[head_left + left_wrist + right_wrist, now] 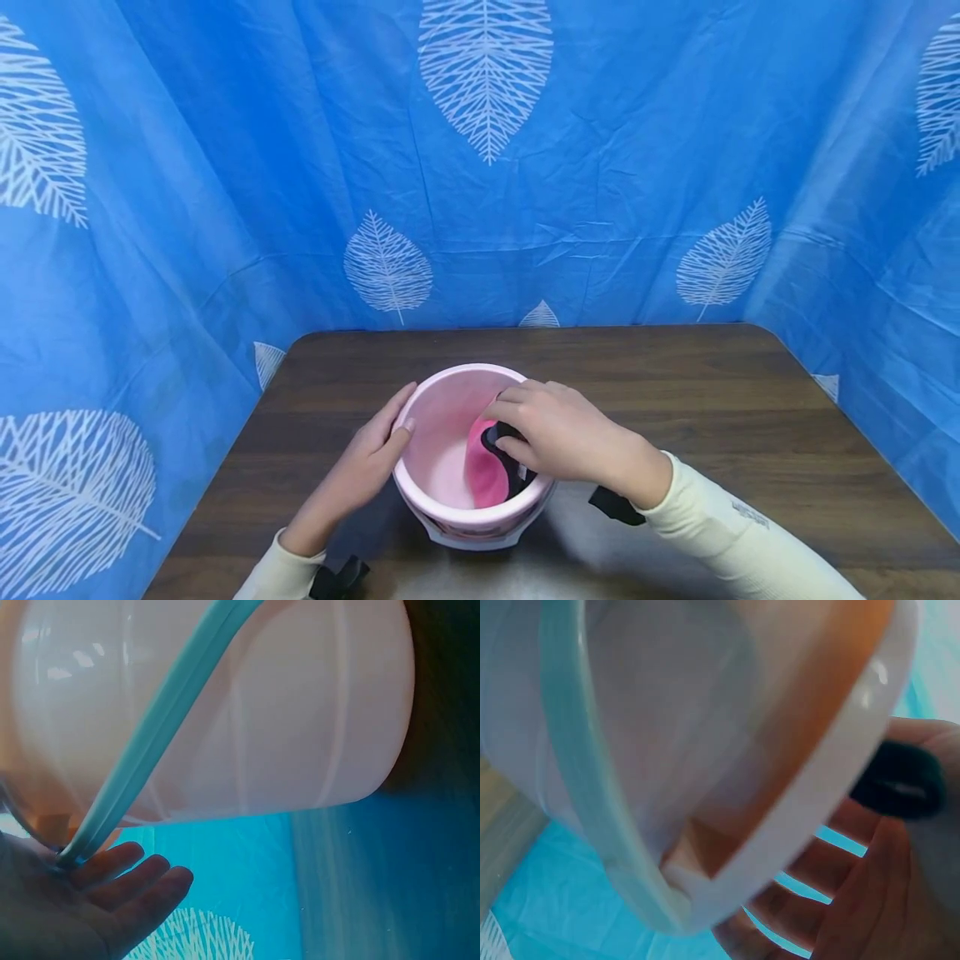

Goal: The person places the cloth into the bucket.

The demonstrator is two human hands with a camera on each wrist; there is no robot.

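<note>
A pale pink bucket (438, 467) stands on the table near its front edge. My left hand (371, 458) holds its left rim, thumb over the edge and fingers along the outside. In the left wrist view those fingers (142, 885) stretch out near the end of the bucket's handle (150, 742). Over the right rim, my right hand (558, 429) reaches in and grips a hot pink and black item (483, 475) with a curved border between the two colours. The hand hides part of it. A dark end of the item (900, 780) shows beside my right hand in the right wrist view.
The dark wood tabletop (675, 375) spreads around the bucket. Blue curtains (600, 167) with white leaf prints hang behind it and at both sides. Black straps sit at both wrists, below pale sleeves (735, 525).
</note>
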